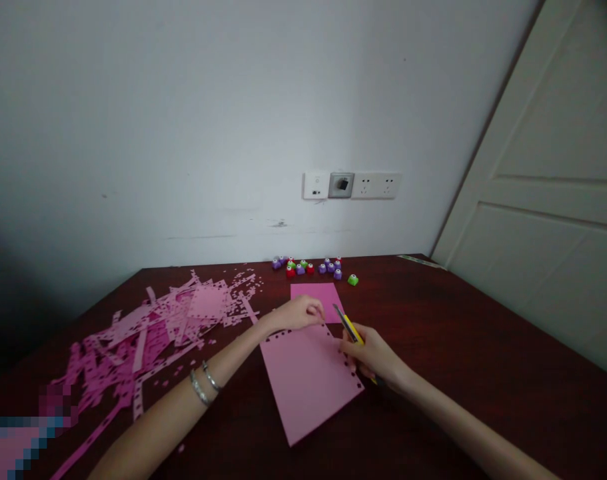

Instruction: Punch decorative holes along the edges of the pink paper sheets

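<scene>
A light pink sheet of paper (pixel 308 380) lies at an angle on the dark table, with punched holes along its far and right edges. My left hand (pixel 299 312) is over the sheet's far edge, fingers curled together; whatever they hold, if anything, cannot be made out. In my right hand (pixel 373 353) is a yellow utility knife (pixel 353 329), its blade end pointing up and away to the left. That hand rests by the sheet's right edge. Behind the left hand lies a brighter pink square sheet (pixel 316 293), partly covered.
A heap of pink paper strips and scraps (pixel 153 333) spreads over the left of the table. Several small craft punches (pixel 310 268) in purple, red and green stand along the back. Sockets (pixel 376 186) are on the wall, and a white panelled door (pixel 548 200) stands at right.
</scene>
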### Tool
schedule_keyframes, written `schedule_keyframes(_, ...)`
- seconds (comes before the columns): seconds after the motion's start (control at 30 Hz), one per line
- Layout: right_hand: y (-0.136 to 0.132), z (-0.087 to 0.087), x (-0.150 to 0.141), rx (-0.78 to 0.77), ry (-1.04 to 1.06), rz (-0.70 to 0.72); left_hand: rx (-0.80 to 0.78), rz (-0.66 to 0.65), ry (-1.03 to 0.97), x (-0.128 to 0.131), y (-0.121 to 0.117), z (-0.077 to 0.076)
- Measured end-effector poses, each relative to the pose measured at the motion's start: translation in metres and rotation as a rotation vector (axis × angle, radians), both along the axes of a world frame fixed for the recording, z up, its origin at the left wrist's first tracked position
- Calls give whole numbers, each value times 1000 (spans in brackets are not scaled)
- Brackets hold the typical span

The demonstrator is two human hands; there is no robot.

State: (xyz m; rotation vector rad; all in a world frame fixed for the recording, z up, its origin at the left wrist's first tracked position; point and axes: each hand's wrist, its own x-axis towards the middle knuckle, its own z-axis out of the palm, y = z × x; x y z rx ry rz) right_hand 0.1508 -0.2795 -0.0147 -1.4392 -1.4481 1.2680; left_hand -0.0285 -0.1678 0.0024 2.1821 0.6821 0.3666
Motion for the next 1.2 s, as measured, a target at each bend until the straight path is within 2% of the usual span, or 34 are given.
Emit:
schedule_keyframes(0.1,4,-15,-4,70,-10,-35,337,132,3,9,-19,-8)
schedule_keyframes(0.2,7,-23,-2,79,-30,-36,706,286,163,7,-47,-12)
schedule_keyframes(0.3,7,-27,0,61,-56,-39,837,214,345,1,-79,-23)
schedule_keyframes(0.4,4,-29,1,26,-85,-18,817,109,384,-4,-102,-34)
schedule_keyframes(0.47,3,-30,4,49,-131,-5,771,74,396,-6,-108,-38)
schedule_keyframes(0.6,6,-29,17,210,-283,-60,691,44,407,-8,-106,-35)
schedule_keyframes(0.73,11,-25,34,241,-375,-103,649,-18,416,-8,-104,-36)
schedule_keyframes(0.9,7,-11,48,273,-457,-42,657,-42,398,-7,-107,-42)
schedule_keyframes(1.07,-1,6,52,377,-562,1,613,-51,386,-9,-103,-41)
schedule_keyframes(1.2,-2,6,55,230,-543,-95,554,-77,371,-12,-98,-39)
